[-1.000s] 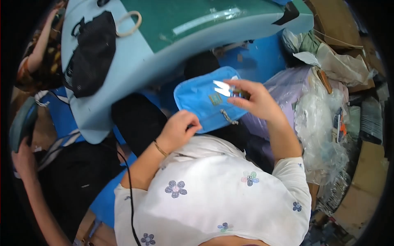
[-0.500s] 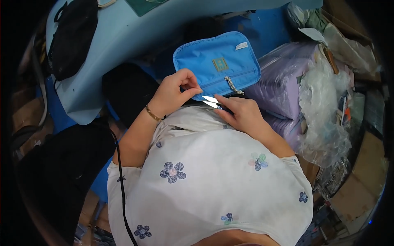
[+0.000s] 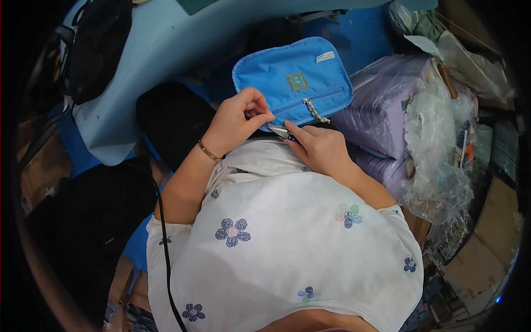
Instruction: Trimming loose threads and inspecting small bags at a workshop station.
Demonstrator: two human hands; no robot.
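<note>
A blue fabric pouch (image 3: 265,69) lies in front of me, with a yellowish square patch, a small white label and a zip with a braided cord pull (image 3: 315,110). My left hand (image 3: 235,124) is at its lower left corner, thumb and forefinger pinched together. What the pinch holds is too small to make out. My right hand (image 3: 323,149) grips small thread snips (image 3: 279,131), their blades pointing left near the pouch's lower edge, just below the left fingertips. The fingers hide most of the snips' handle.
A pale blue table (image 3: 166,61) curves across the far left, with a black bag (image 3: 99,50) on it. Purple items wrapped in plastic (image 3: 376,105) are stacked at right, beside crumpled clear plastic (image 3: 434,149). A black cable (image 3: 164,238) hangs down my left side.
Both hands have moved slightly away from me, and the pouch has shifted a little the same way. The snips' blades look closer together and sit nearer the left fingertips.
</note>
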